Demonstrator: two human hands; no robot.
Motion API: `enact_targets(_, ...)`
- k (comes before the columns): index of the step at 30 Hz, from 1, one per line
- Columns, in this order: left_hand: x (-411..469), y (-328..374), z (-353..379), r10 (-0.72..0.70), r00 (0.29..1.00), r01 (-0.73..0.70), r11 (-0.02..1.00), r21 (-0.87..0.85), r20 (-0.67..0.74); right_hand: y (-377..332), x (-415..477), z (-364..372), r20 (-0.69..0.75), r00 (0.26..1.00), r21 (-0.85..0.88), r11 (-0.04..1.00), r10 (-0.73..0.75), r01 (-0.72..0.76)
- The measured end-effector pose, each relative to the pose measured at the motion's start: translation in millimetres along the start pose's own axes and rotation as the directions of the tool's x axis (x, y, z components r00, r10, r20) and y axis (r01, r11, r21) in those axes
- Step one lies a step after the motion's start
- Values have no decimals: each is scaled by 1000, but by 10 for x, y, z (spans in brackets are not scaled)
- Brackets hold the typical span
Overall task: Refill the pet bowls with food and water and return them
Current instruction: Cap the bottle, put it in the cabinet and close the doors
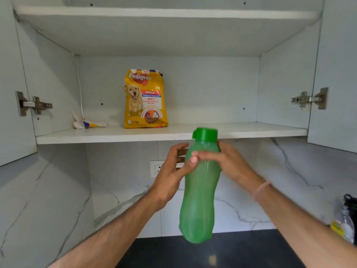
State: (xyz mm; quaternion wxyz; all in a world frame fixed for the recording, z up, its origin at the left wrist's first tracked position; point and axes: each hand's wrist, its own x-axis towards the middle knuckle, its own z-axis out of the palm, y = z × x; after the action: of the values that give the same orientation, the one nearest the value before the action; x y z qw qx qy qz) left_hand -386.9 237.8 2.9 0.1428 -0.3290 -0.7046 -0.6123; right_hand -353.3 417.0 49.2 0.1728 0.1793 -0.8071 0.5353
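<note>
A green plastic water bottle [200,192] with a closed green cap hangs upright in the air below the cupboard shelf. My right hand [226,161] wraps around its neck and holds it up. My left hand [172,171] is at the bottle's left side, thumb touching it and fingers spread behind. A yellow bag of dog food [145,99] stands upright on the open cupboard's lower shelf [251,131], above and left of the bottle. No pet bowls are in view.
Both cupboard doors stand open, with hinges at left [32,104] and right [311,99]. A crumpled wrapper [87,122] lies left of the bag. A wall socket [157,168] sits behind my left hand. Black counter [222,252] lies below; bottles [345,219] stand at the right edge.
</note>
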Motion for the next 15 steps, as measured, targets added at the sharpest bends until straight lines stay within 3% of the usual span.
enact_targets(4,67,303,17,1,997,-8,996,87,79,-714,319,-338,-143,987,-22,997,-79,76)
enact_targets(8,340,557,33,55,997,-46,989,144,-59,-1256,690,-474,-229,960,-103,985,-160,140)
enact_targets(12,843,756,-74,94,979,-63,982,177,-178,-1443,879,-469,-171,982,8,996,-84,86)
enact_targets(15,1154,795,-146,84,979,-45,978,204,-186,-1212,982,-407,-82,997,27,1000,-2,4)
